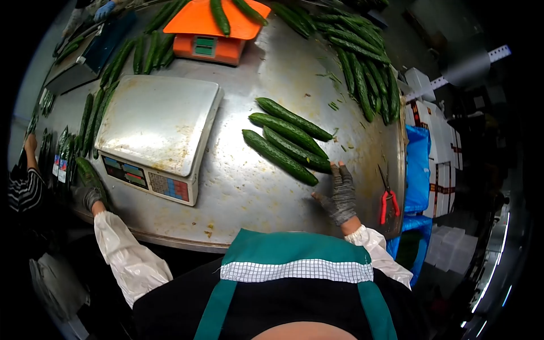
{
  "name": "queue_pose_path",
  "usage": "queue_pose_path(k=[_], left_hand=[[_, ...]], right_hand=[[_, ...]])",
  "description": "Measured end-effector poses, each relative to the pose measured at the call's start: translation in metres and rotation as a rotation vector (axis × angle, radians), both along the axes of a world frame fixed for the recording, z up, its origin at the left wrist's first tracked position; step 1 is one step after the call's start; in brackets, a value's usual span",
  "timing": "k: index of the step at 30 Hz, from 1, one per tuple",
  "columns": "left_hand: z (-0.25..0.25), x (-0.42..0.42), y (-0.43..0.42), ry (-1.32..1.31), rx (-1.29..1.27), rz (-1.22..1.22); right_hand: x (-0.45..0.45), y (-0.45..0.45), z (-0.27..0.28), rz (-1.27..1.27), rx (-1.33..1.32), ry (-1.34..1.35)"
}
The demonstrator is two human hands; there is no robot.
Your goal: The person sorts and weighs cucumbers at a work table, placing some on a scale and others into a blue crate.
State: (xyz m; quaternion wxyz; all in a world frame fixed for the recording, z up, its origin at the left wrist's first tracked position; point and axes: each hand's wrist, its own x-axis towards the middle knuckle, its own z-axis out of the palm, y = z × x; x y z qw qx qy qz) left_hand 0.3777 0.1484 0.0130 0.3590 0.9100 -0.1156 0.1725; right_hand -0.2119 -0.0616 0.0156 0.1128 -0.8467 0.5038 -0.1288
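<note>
Several dark green cucumbers point(289, 130) lie side by side at a slant in the middle of the metal table. My right hand point(342, 198), in a grey fingerless glove, is just below their right ends. Its fingers are stretched out with the thumb apart, and the fingertips are close to the lowest ends; whether they touch cannot be made out. Far to the left, my left hand point(90, 196), gloved alike, is closed around the near part of another cucumber point(86, 170) by the table's edge. Part of that cucumber is hidden by the hand.
A white scale point(158, 124) stands left of centre; an orange scale point(218, 34) bearing cucumbers is behind it. A large cucumber pile point(362, 62) fills the back right. Red-handled scissors point(389, 204) lie at the right edge. Another person's arm point(29, 158) shows at far left.
</note>
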Motion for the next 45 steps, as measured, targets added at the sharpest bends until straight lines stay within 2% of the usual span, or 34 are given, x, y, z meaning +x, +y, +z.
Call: queue_pose_path(k=[4,5,7,8,9,10,11,13,15,18,19,21,24,26,29,34,36,41,42,45], left_hand=[[0.061,-0.100,-0.031,-0.107,-0.308,-0.115],[0.071,-0.132,-0.040,-0.066,-0.463,-0.198],[0.076,-0.193,-0.053,-0.171,-0.419,-0.576],[0.074,-0.230,-0.059,0.049,-0.559,-0.768],[0.065,-0.255,-0.067,0.099,-0.401,-0.795],[0.062,-0.281,-0.076,0.471,-0.293,-0.858],[0.048,-0.300,-0.087,0.603,-0.178,-1.034],[0.023,-0.341,-0.109,1.340,-0.227,-0.959],[0.000,-0.368,-0.130,1.636,-0.111,-0.894],[-0.025,-0.396,-0.162,1.991,-0.308,-0.603],[-0.036,-0.399,-0.173,1.983,-0.307,-0.631],[-0.053,-0.405,-0.191,2.097,-0.322,-0.449],[-0.057,-0.404,-0.202,2.087,-0.283,-0.512],[-0.061,-0.401,-0.209,2.155,-0.309,-0.552],[-0.064,-0.398,-0.223,2.287,-0.343,-0.633],[-0.051,-0.402,-0.261,2.211,-0.190,-0.612],[-0.062,-0.402,-0.276,2.484,-0.434,-0.761],[-0.054,-0.418,-0.334,2.250,-0.148,-0.583],[-0.058,-0.417,-0.346,2.402,-0.193,-0.557],[-0.056,-0.428,-0.382,2.104,0.005,-0.755]], right_hand=[[0.004,0.000,-0.017,0.051,0.011,0.096],[0.005,-0.003,-0.026,0.086,0.021,0.085],[0.018,-0.010,-0.026,0.083,0.022,0.135],[0.025,-0.013,-0.026,0.085,0.016,0.187],[0.030,-0.018,-0.025,0.101,0.030,0.171],[0.034,-0.022,-0.024,0.101,0.034,0.166],[0.038,-0.027,-0.023,0.110,0.041,0.183],[0.046,-0.037,-0.014,0.126,0.107,0.262],[0.047,-0.046,-0.014,0.141,0.115,0.251],[0.041,-0.066,-0.019,0.168,0.090,0.194],[0.039,-0.074,-0.019,0.173,0.081,0.161],[0.035,-0.093,-0.024,0.180,0.080,0.082],[0.032,-0.123,-0.029,0.183,0.116,0.070],[0.033,-0.131,-0.020,0.234,0.160,0.101],[0.037,-0.135,-0.022,0.177,0.158,0.095],[0.035,-0.167,-0.020,0.050,0.304,0.119],[0.029,-0.181,-0.020,0.024,0.343,0.116],[0.014,-0.225,-0.016,-0.011,0.177,0.132],[0.011,-0.235,-0.016,-0.022,0.175,0.125],[0.003,-0.255,-0.025,-0.105,0.229,0.122]])
